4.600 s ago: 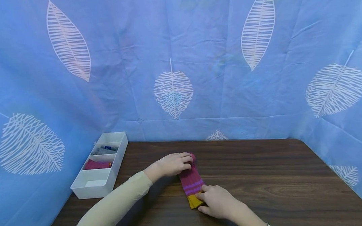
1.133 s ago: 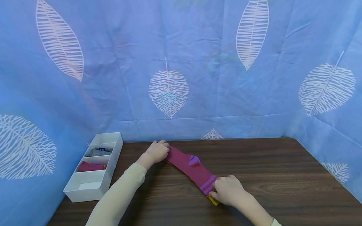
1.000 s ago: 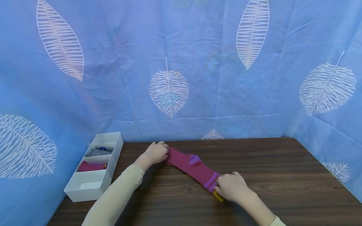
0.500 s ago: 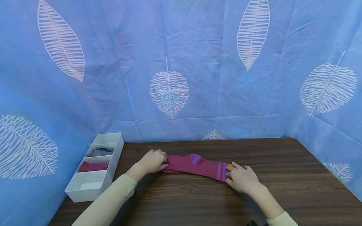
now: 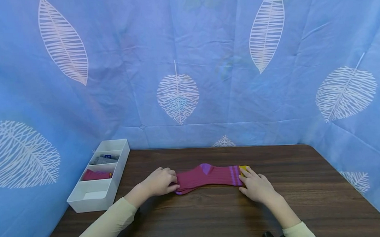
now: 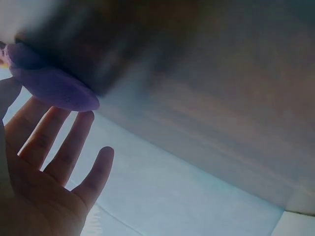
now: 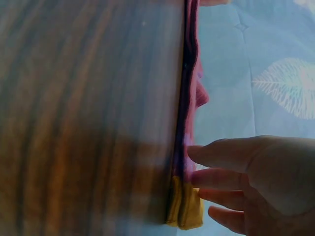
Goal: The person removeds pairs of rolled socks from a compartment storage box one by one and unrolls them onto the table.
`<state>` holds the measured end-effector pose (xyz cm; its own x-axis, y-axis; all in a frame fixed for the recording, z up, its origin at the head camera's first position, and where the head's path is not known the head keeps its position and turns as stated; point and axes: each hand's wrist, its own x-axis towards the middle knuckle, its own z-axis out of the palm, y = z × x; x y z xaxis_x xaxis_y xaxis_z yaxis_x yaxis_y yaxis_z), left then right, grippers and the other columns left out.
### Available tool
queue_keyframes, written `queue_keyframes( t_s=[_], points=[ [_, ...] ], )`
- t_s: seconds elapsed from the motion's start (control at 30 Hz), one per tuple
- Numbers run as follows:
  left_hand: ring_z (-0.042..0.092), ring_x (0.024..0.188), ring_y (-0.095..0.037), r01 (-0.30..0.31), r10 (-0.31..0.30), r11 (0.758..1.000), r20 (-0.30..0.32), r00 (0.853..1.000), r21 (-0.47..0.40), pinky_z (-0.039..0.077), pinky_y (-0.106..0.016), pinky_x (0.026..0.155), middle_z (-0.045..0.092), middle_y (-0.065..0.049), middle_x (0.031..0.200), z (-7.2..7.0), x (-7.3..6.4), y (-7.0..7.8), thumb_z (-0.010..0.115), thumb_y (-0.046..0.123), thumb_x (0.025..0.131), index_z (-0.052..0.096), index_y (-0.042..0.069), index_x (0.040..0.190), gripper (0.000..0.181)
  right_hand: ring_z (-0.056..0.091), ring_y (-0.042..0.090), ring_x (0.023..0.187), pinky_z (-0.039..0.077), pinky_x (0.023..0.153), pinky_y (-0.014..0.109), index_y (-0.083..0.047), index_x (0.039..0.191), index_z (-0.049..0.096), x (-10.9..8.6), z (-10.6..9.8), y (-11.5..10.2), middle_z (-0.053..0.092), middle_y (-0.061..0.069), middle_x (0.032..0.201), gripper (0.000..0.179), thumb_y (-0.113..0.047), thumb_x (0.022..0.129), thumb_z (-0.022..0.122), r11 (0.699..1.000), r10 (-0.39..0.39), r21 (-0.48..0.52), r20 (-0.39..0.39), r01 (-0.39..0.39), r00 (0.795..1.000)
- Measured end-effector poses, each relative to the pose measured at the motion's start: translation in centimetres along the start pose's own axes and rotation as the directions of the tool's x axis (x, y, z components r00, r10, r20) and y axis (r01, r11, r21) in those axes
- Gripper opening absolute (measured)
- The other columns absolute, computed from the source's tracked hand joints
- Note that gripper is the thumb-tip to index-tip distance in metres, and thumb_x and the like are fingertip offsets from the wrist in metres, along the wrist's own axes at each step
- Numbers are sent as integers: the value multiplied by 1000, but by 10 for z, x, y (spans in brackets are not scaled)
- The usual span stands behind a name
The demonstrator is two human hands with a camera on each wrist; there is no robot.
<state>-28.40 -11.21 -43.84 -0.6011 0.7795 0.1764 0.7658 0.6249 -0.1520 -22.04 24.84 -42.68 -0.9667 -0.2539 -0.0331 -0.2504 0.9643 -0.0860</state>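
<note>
A pair of maroon socks [image 5: 195,177] lies crosswise on the table in the head view, one sock on the other, heels pointing away. Purple bands and yellow cuffs [image 7: 189,206] are at the right end. My left hand [image 5: 159,182] touches the toe end at the left; in the left wrist view its fingers are extended against the purple toe [image 6: 59,88]. At the cuff end, my right hand [image 5: 258,186] rests its straight fingers on the yellow and purple ribbing. The right wrist view shows the two layers stacked edge on.
To the left stands a white divided box [image 5: 118,178]. One compartment holds a grey folded sock bundle [image 5: 105,159], another a maroon one [image 5: 96,175]. Blue leaf-print cloth [image 5: 208,96] hangs behind the dark wooden table [image 5: 207,220].
The socks have turned from slanting to lying crosswise. My right hand has moved the cuffs right and away; my left hand has brought the toes nearer. Both grips have loosened into straighter fingers.
</note>
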Motion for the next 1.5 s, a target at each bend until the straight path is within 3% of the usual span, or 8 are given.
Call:
queue_keyframes(
  t_s=[0.37, 0.67, 0.87, 1.27, 1.5],
  points=[
    [60, 83, -8, -100, 100, 995, -20, 995, 8, 50, -32, 72, 66, 11, 87, -10, -20, 33, 56, 44, 97, 73, 24, 87, 28, 32, 42, 143, 31, 106, 67, -2, 134, 57, -7, -6, -7, 43, 21, 150, 51, -29, 92, 65, 999, -7, 37, 31, 6, 999],
    [56, 81, -4, -192, 191, 981, -39, 981, -35, 42, -22, 65, 65, 14, 91, -16, -25, 58, 53, 47, 98, 75, 26, 96, 30, 43, 40, 137, 36, 103, 66, -3, 136, 56, -8, -6, -14, 49, 21, 145, 53, -32, 93, 64, 998, -30, 63, 97, 24, 995],
    [55, 81, -2, -264, 262, 964, -69, 963, -25, 41, -20, 66, 65, 18, 92, -16, -24, 71, 52, 49, 97, 75, 29, 99, 31, 45, 41, 134, 38, 102, 66, -3, 138, 53, 3, -4, -10, 47, 23, 146, 54, -31, 93, 64, 996, -41, 77, 98, 33, 994],
    [56, 97, 0, -393, 391, 917, -33, 920, -75, 37, -15, 71, 65, 19, 105, -22, -13, 92, 45, 48, 101, 71, 33, 115, 34, 46, 42, 133, 42, 98, 65, 0, 138, 53, 28, -4, -15, 46, 24, 146, 43, -13, 97, 54, 996, -74, 46, 75, 71, 994],
    [55, 107, 1, -455, 456, 888, 3, 890, -63, 43, -17, 82, 66, 20, 114, -23, -1, 108, 41, 46, 102, 66, 33, 124, 35, 42, 39, 137, 41, 101, 63, -1, 139, 52, 41, -2, -25, 45, 23, 148, 43, -10, 97, 51, 997, -77, 3, 83, 77, 994]
  ],
)
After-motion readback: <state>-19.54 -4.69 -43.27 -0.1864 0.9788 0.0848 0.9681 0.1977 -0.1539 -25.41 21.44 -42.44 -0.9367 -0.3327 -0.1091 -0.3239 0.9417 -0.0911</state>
